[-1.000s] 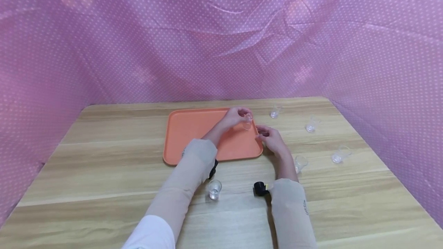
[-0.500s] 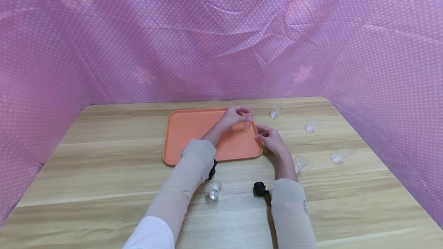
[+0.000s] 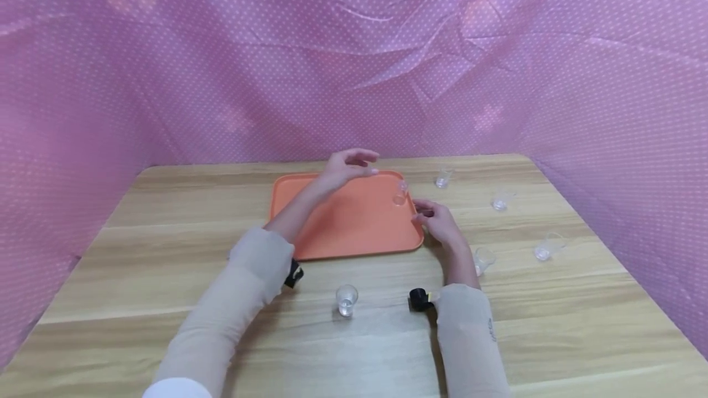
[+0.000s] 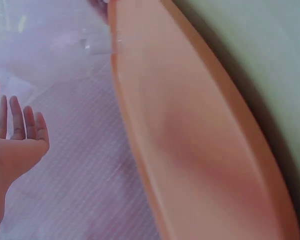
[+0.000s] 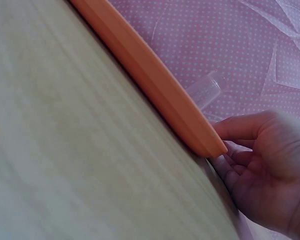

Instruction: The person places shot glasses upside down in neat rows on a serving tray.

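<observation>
Shot glass [image 3: 401,193] on the orange tray [image 3: 354,220] is flanked by the nearer right grip [image 3: 439,225], pinching the tray, and the spread, empty left grip [image 3: 344,168].

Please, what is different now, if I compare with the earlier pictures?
The left hand has let go of the small glass and moved leftward, away from it. The glass stands on the tray. The right hand stayed at the tray's right edge; the glasses on the table stayed too.

Cloth [image 3: 354,66]: pink, white-dotted, creased, behind and at both sides
Table [image 3: 110,293]: pale wood grain, brighter near front middle
</observation>
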A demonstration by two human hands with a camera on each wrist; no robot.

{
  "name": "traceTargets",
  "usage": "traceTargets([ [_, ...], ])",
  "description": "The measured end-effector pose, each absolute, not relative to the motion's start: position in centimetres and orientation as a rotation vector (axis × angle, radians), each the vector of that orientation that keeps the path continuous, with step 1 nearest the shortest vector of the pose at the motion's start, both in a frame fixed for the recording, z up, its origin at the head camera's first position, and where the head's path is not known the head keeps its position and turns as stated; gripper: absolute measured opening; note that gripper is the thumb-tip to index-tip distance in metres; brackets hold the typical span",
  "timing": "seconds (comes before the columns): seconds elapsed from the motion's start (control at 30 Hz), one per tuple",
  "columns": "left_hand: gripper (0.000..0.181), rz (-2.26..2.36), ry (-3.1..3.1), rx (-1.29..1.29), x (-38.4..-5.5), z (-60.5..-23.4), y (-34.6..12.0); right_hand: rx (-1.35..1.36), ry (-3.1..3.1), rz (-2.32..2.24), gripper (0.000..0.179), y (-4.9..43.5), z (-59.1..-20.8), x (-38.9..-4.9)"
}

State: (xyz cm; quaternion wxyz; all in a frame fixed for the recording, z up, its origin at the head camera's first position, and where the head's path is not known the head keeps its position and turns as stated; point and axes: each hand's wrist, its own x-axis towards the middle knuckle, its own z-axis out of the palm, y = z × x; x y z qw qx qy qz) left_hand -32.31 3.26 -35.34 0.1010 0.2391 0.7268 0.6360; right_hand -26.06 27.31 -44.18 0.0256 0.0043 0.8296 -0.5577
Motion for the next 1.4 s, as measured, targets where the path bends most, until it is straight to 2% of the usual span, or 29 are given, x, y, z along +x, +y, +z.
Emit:
traceTargets([
  [0.2,0.039,1.763,2.149,0.789,-29.1,-34.3,-0.3,-0.017,2.591,-1.703,0.045,27.3,-44.3,-26.1],
  [0.37,0.041,1.568,2.167,0.903,-26.2,-35.4,-3.0,-0.025,2.587,-1.722,0.045,27.2,-44.3,-26.0],
  [0.6,0.041,1.535,1.97,1.061,-23.4,-37.2,-5.3,0.008,2.573,-1.712,0.046,27.1,-44.3,-25.9],
  [0.7,0.043,1.479,1.913,1.11,-22.9,-37.7,-5.7,0.018,2.571,-1.706,0.046,27.2,-44.1,-25.9],
  [1.03,0.05,1.241,1.816,1.029,-21.3,-40.0,-6.0,-0.02,2.563,-1.733,0.045,27.1,-44.1,-26.1],
  [1.4,0.05,1.168,1.796,1.039,-20.7,-41.8,-5.4,-0.001,2.568,-1.709,0.045,27.1,-44.2,-26.2],
])
